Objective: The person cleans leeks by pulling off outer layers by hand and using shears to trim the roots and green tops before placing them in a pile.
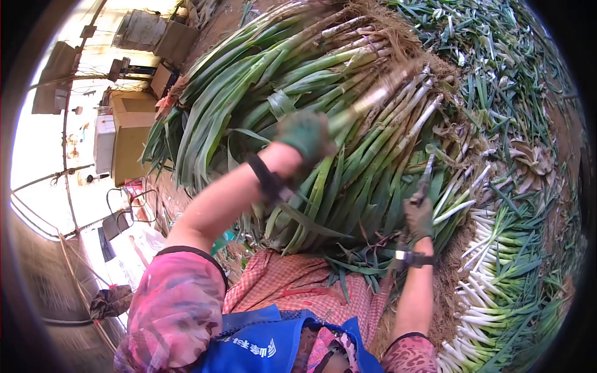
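My left hand (305, 138), in a green glove, is closed on a leek (374, 98) and blurred by motion. The leek's pale root end points up and to the right. Under and around this hand lies a large heap of untrimmed leeks (249, 93), leaves to the left and roots to the right. My right hand (420, 219), also gloved, grips a knife (427, 172) with its blade pointing up. It is at the heap's lower right edge, close to several white leek stalks (457, 210).
Trimmed leeks (482, 292) with white stalks lie in a row at the lower right. Cut green leaves (491, 68) cover the ground at the upper right. A checked cloth (298, 283) covers my lap. A tan cabinet (132, 133) stands at the left.
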Available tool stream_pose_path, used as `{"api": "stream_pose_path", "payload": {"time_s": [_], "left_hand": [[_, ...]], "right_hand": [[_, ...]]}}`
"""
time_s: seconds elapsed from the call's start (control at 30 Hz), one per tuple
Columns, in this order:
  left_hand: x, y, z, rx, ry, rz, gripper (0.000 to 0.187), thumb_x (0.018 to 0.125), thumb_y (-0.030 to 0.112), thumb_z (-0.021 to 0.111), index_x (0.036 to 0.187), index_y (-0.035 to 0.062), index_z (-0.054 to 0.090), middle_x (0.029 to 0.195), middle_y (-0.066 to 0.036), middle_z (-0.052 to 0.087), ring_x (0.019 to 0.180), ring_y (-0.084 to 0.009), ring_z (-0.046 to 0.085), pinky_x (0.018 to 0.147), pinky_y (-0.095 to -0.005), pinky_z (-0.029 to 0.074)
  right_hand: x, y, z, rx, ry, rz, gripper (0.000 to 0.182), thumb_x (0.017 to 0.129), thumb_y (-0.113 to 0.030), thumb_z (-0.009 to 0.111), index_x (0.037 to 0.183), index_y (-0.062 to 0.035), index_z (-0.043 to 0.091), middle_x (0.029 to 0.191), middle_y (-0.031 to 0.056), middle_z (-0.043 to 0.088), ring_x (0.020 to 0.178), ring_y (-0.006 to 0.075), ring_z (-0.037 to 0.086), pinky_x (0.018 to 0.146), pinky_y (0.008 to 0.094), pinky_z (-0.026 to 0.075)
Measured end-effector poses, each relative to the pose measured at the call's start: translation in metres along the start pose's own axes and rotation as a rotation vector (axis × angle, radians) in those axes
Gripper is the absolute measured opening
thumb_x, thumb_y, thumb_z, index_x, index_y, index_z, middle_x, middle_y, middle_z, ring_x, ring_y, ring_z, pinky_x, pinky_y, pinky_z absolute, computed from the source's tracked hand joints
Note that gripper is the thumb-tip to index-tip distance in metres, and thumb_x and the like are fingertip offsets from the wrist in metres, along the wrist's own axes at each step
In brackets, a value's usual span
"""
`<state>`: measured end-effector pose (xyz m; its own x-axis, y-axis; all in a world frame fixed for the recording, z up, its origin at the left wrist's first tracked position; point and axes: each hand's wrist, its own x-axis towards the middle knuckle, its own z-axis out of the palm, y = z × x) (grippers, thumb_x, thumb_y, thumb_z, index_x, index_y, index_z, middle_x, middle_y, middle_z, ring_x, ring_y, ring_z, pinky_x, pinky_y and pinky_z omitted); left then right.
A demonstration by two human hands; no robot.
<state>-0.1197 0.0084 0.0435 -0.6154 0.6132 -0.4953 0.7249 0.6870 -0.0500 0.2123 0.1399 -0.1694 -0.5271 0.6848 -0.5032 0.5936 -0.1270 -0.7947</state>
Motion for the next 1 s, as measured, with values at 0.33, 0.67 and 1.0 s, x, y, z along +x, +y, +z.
{"api": "stream_pose_path", "payload": {"time_s": [0.33, 0.67, 1.0], "left_hand": [[-0.037, 0.08, 0.12, -0.946, -0.371, -0.202, 0.053, 0.084, 0.039, 0.068, 0.124, 0.0038, 0.065, 0.105, -0.021, 0.073, 0.101, -0.0315, 0.071, 0.09, -0.0403, 0.053], [-0.04, 0.058, 0.203, -1.36, -0.291, -0.087, 0.039, 0.093, 0.023, 0.07, 0.122, -0.001, 0.062, 0.101, -0.006, 0.07, 0.091, -0.0133, 0.064, 0.082, -0.0279, 0.052], [-0.067, 0.051, 0.176, -1.496, -0.634, -0.253, 0.036, 0.099, 0.033, 0.064, 0.119, 0.0034, 0.064, 0.105, -0.003, 0.068, 0.092, -0.0128, 0.063, 0.08, -0.0331, 0.052]], "right_hand": [[-0.135, -0.042, 0.074, 0.249, -0.19, 0.164, 0.019, 0.089, -0.01, 0.069, 0.092, -0.0089, 0.05, 0.077, 0.0021, 0.058, 0.057, 0.0112, 0.055, 0.053, 0.0275, 0.047], [-0.095, -0.083, 0.065, 0.182, -0.147, 0.302, 0.018, 0.088, -0.015, 0.071, 0.091, -0.0062, 0.056, 0.072, 0.0003, 0.058, 0.061, 0.0118, 0.056, 0.058, 0.0291, 0.048], [-0.199, -0.087, 0.057, -0.034, -0.273, 0.185, 0.03, 0.091, -0.026, 0.065, 0.099, 0.002, 0.059, 0.086, 0.0286, 0.067, 0.084, 0.0461, 0.067, 0.071, 0.0465, 0.053]]}}
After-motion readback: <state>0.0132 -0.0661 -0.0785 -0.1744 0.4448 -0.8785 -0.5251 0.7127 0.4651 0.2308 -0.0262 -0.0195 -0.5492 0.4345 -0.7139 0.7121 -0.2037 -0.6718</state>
